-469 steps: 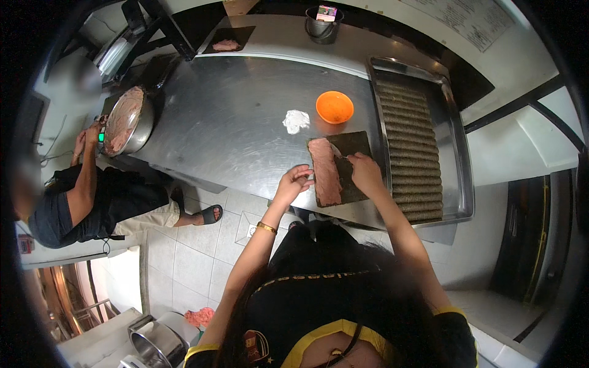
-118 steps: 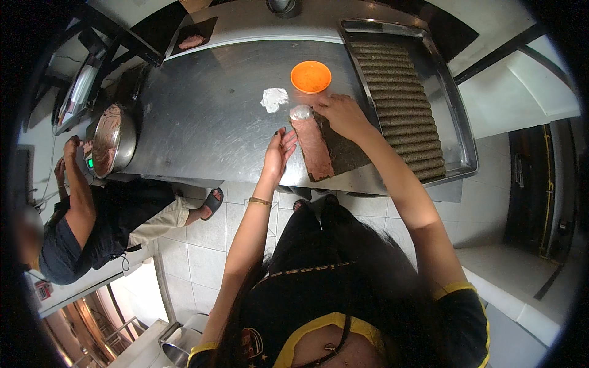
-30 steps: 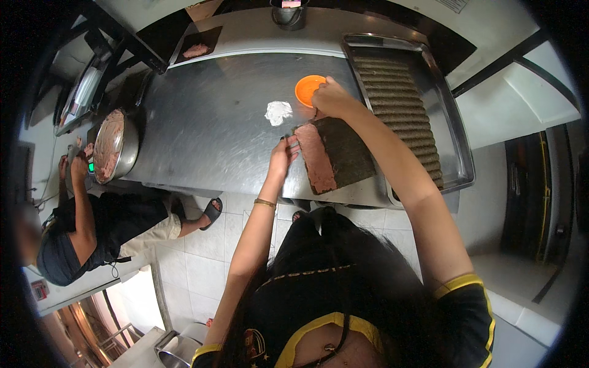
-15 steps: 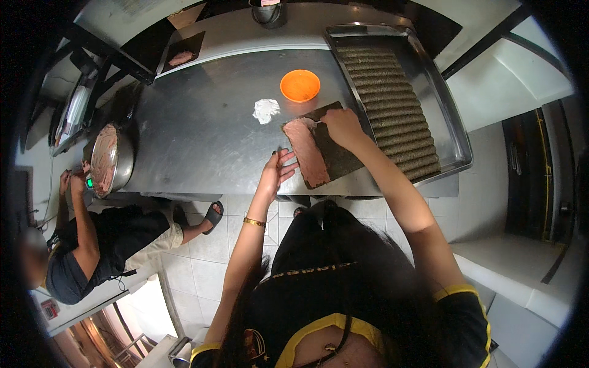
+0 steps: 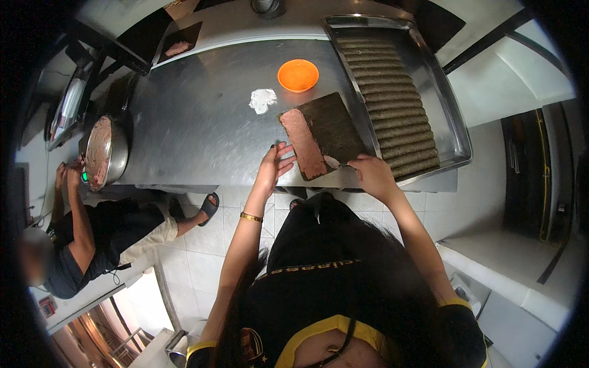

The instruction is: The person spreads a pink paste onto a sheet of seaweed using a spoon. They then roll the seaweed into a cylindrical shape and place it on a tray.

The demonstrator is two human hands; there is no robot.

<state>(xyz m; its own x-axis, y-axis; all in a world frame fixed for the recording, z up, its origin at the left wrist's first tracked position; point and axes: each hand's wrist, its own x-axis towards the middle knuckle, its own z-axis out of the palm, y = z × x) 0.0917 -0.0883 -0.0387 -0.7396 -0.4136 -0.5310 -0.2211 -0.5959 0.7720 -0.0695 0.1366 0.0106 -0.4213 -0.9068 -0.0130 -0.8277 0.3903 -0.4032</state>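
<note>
On the steel table in front of me lies a dark seaweed sheet [image 5: 336, 126], slightly turned. A smooth strip of pink paste [image 5: 302, 142] covers its left side from far to near end. My right hand [image 5: 374, 176] is closed around the handle of a spoon [image 5: 332, 162], whose bowl rests at the near right edge of the paste. My left hand [image 5: 272, 168] holds nothing, palm turned toward the sheet's left edge with fingers apart. Beyond the sheet sit an orange bowl [image 5: 298, 75] and a small white lump [image 5: 262, 100].
A metal tray [image 5: 453, 126] on the right holds several dark seaweed-wrapped rolls [image 5: 392, 101]. At the table's left end, a co-worker's hands [image 5: 70, 175] are beside a steel bowl [image 5: 119, 150] smeared with pink paste. Far left lies another dark sheet [image 5: 191, 38] with pink paste.
My right hand has brought the spoon from the strip's far end to its near end. The left hand stays beside the sheet. The whole view has shifted slightly.
</note>
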